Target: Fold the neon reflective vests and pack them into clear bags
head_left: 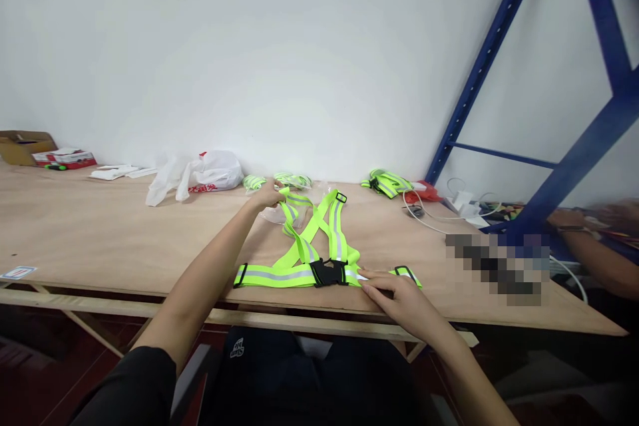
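Note:
A neon-yellow reflective vest (337,229) made of grey-striped straps lies spread on the wooden table. Its black buckle (329,273) is fastened at the middle of the waist strap. At the far left end of the vest, my left hand (269,194) pinches a shoulder strap, lifting part of it off the table. My right hand (399,296) rests with fingers stretched out on the waist strap, just right of the buckle; it grips nothing that I can see. Black adjuster slides (341,198) sit on the straps.
Bagged neon straps (293,180) lie behind my left hand, and another folded vest (387,182) lies near the wall. A white plastic bag (217,170) and boxes (64,158) stand leftward. Rightward are a cable (424,213), a blue rack (479,73) and another person's arm (599,253).

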Demonstrator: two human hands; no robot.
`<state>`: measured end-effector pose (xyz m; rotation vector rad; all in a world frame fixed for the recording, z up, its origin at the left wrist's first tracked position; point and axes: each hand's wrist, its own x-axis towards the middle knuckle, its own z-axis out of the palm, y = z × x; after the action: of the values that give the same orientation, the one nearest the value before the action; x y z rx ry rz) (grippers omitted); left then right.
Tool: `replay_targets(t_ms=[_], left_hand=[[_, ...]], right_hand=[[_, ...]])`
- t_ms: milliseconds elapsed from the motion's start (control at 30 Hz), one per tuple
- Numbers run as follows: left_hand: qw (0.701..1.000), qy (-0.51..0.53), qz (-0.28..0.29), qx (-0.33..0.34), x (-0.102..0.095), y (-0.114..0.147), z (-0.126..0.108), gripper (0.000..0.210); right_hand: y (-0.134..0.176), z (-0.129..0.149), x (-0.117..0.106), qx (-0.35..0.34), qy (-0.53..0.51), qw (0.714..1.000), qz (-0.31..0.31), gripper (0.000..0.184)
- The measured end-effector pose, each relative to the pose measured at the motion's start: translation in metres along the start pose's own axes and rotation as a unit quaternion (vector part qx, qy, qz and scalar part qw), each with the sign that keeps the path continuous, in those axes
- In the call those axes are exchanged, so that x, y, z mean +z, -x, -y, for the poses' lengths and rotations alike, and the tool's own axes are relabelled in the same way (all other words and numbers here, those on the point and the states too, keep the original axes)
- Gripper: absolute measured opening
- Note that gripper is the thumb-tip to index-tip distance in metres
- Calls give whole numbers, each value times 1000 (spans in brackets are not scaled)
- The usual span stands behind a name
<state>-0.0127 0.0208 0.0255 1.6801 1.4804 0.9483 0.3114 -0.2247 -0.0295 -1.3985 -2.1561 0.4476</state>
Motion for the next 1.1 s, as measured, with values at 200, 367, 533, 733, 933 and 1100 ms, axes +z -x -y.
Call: replay_targets(t_ms=[200,367,533,733,933,1100], left_hand=[[983,-178,-40,28,0,-11,-20,38],[972,-226,-56,39,9,-19,-28,35],[976,-202,-76,25,-5,-29,-29,34],[996,-78,-24,-44,-18,-32,-18,28],[987,116,87,-74,-20,-20,-12,37],[967,227,115,-21,-22,-18,-17,36]], right_hand=[[0,1,0,5,-14,1000,-4,34],[-1,3,-2,4,-21,1000,-3,33],[1,7,-4,4,-15,1000,3,34],[0,5,-2,2,-28,1000,-12,31],[0,5,-2,2,-22,1000,-7,32],[0,2,-1,3,-21,1000,-11,31]])
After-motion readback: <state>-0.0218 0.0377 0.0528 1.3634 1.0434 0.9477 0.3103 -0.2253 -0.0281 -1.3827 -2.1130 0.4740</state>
